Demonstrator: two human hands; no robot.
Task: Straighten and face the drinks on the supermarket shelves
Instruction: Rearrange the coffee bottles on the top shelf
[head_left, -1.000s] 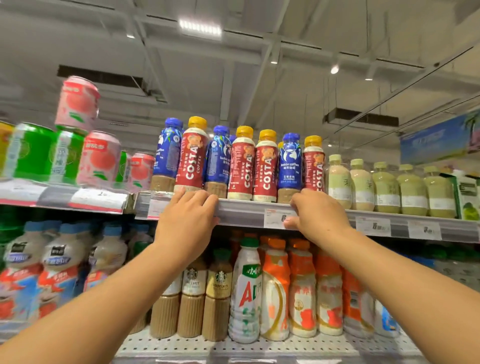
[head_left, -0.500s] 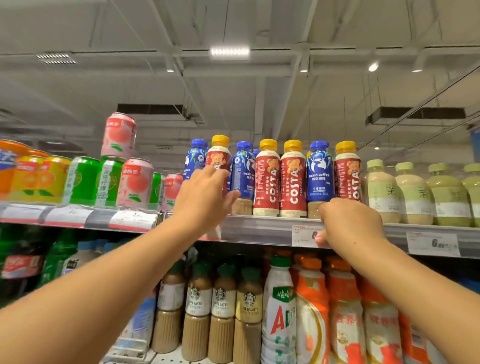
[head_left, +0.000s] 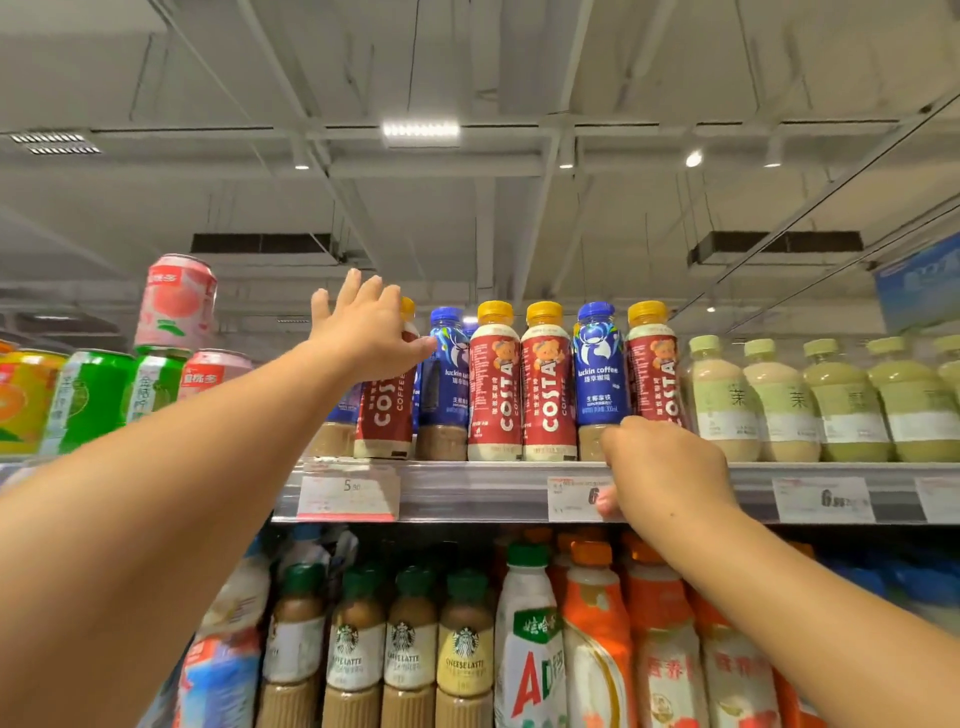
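— Where's the left hand (head_left: 363, 332)?
— On the leftmost Costa bottle (head_left: 385, 410) on the top shelf (head_left: 478, 491) — fingers spread, thumb across its front.
— The right hand (head_left: 662, 470)?
— Curled on the shelf edge, thumb on a price tag (head_left: 576, 499).

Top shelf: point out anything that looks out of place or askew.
One pink peach-print drink can stands alone on top of the row of green cans, unlike the single-layer rows beside it. The blue-capped Luckin coffee bottles are mixed in among the red Costa coffee bottles rather than grouped by brand. Nothing looks spilled or damaged.

Glossy plastic bottles (head_left: 548, 384), metal cans (head_left: 85, 400)
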